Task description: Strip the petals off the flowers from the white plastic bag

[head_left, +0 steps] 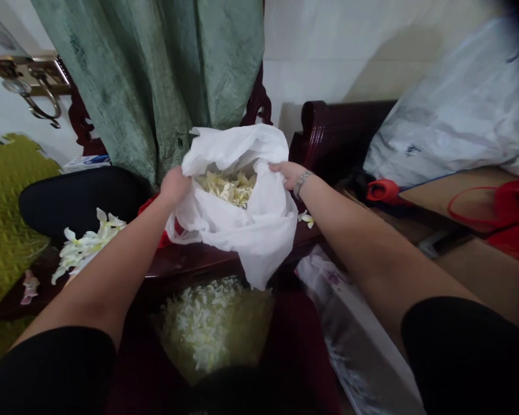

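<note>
Both of my hands hold up the rim of a white plastic bag (246, 230), which hangs open over a dark red wooden seat. My left hand (175, 185) grips the bag's left rim in a closed fist. My right hand (289, 174) pinches the opposite rim, with a metal bracelet (303, 183) on its wrist. Inside the bag lies a mass of pale yellow flower petals (227, 189). A heap of white flowers (201, 323) lies below the bag, and another loose bunch (86, 248) lies left of my left forearm. A few petals (306, 218) sit beside my right hand.
Dark red carved wooden furniture (324, 135) surrounds the bag, with a black cushion (80, 202) at left. A green curtain (151, 69) hangs behind. A green mat (8, 219) lies at left, and white sacks (450, 109) and red bags (506, 213) sit at right.
</note>
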The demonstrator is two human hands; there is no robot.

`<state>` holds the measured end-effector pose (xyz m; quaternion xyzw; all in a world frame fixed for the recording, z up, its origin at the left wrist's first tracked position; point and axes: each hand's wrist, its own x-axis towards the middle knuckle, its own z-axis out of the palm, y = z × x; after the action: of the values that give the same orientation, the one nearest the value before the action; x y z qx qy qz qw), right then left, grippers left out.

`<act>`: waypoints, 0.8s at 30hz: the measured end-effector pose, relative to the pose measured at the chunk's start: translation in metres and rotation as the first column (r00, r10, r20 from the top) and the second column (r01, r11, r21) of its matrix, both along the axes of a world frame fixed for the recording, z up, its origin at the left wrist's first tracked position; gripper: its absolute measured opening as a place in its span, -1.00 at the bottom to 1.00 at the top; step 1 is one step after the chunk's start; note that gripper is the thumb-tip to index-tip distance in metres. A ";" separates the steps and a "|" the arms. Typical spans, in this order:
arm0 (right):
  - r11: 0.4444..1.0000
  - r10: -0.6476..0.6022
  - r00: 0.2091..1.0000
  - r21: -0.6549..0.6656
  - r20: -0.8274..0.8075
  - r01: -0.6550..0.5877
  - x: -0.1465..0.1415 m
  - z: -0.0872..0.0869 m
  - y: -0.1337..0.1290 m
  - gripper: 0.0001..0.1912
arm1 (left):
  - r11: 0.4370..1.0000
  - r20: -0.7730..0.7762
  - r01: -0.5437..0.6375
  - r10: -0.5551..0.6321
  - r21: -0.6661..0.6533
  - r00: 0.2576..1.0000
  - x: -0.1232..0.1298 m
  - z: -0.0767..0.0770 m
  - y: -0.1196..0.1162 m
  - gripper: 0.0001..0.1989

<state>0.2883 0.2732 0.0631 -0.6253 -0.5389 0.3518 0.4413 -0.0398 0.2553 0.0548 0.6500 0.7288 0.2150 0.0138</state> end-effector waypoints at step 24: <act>0.999 -0.043 0.898 -0.003 0.438 0.050 0.064 -0.023 -0.024 -0.83 | 0.709 -0.127 0.673 -0.702 -0.210 0.701 0.132 -0.027 -0.059 -0.56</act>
<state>0.3523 0.2487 0.0402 -0.7042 -0.6066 0.1956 0.3129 0.0922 0.1965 0.0280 0.8903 0.4441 0.0740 0.0688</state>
